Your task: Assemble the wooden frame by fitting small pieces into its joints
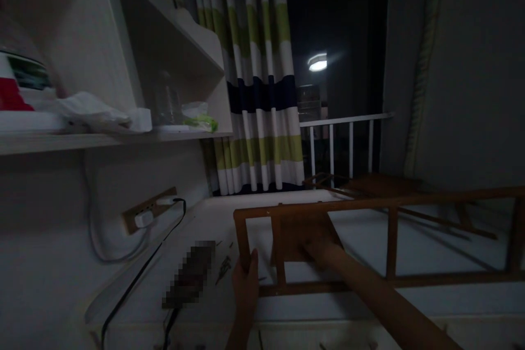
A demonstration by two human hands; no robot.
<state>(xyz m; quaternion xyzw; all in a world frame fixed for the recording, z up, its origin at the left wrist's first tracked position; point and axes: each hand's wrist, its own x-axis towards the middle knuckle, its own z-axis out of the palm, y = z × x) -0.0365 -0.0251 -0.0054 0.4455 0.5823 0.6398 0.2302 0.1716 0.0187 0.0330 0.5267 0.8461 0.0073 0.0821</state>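
A brown wooden frame [389, 202] with rails and upright slats lies across the white desk [361, 235]. My left hand [245, 284] grips the frame's left end post near its lower corner. My right hand [315, 251] reaches forward behind a slat and presses on a brown wooden panel [299, 232] set in the frame; its fingers are partly hidden. Small dark screws [223, 268] lie scattered on the desk just left of my left hand.
A power strip [150, 210] with plugged white and black cables is fixed to the wall at left. Shelves [102, 139] above hold bags and boxes. A striped curtain [254, 76] and a white railing [348, 136] stand behind. More wooden parts [381, 183] lie at the far right.
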